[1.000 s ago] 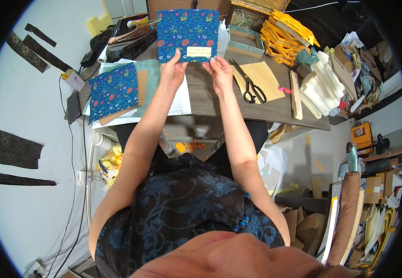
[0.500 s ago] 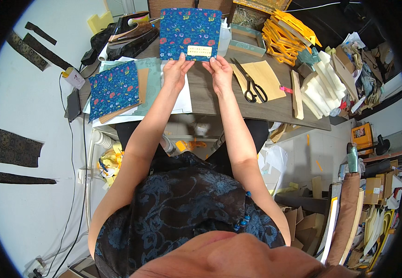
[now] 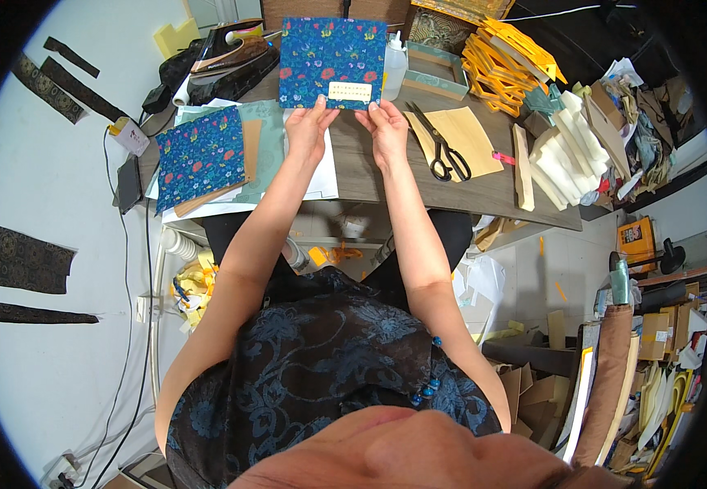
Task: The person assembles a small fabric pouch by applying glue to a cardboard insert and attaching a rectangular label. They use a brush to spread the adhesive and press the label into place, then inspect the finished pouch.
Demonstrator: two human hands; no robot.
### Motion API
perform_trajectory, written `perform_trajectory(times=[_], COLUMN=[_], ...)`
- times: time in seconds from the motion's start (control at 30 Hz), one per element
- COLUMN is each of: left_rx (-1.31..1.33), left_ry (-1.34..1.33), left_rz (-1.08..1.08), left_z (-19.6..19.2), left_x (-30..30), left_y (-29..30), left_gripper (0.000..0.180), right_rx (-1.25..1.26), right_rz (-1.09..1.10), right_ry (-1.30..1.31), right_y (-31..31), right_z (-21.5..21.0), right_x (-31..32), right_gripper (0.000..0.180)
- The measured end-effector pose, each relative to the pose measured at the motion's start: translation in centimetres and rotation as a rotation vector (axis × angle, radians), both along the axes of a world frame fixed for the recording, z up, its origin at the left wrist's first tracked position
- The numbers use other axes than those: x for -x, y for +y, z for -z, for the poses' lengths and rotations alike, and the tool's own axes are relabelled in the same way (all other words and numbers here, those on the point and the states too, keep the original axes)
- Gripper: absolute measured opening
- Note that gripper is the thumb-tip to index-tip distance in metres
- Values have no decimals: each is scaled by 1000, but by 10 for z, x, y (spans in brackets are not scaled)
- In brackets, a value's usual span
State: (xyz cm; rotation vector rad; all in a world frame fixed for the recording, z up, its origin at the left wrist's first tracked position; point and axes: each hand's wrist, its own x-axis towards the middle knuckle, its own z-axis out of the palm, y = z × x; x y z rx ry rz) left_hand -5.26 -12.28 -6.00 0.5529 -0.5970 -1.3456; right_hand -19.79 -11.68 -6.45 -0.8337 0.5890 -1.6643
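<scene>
Both my hands hold up a square blue panel (image 3: 331, 57) covered in floral cloth, with a small cream label (image 3: 350, 90) near its lower right. My left hand (image 3: 308, 130) pinches the lower edge, thumb on the front. At the lower right corner my right hand (image 3: 384, 130) grips it the same way; the fingers behind the panel are hidden. A second floral blue piece (image 3: 200, 159) lies on brown board and papers at the left. To the right, black scissors (image 3: 443, 147) rest on a tan sheet (image 3: 471, 134).
An iron (image 3: 231, 53) stands at the back left of the grey table (image 3: 361, 179). Behind the panel's right side are a white squeeze bottle (image 3: 395, 59) and a shallow pale-green frame (image 3: 435, 73). Yellow strips (image 3: 504, 65) and white foam-like pieces (image 3: 565, 151) crowd the right side.
The held panel has come down slightly and tipped a little, with my hands barely shifting. Everything else on the table stays where it was.
</scene>
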Motion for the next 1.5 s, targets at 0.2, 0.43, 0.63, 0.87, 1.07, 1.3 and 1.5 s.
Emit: perform_trajectory(times=[0.2,0.43,0.63,0.87,1.07,1.3,1.5], left_rx=[-25,-207,-239,-166,-201,-300,457], left_ry=[31,-79,-395,-545,-595,-917,-1485], left_rz=[13,248,155,-59,-88,24,-4], left_z=[3,2,-27,-28,-32,-29,-20], left_x=[3,-7,-85,-155,-163,-142,-89], left_y=[5,29,95,151,179,173,127], left_gripper=[17,29,20,6,13,11,15], right_rx=[-15,83,313,931,715,310,388], right_rz=[-44,165,487,577,29,400,162], right_ry=[-27,131,860,1634,1766,1446,1628], right_y=[5,10,44,69,98,77,50], right_z=[-2,-21,-59,-18,-28,-62,-39], right_x=[-1,11,24,28,39,88,62], right_gripper=[20,12,20,30,43,6,11])
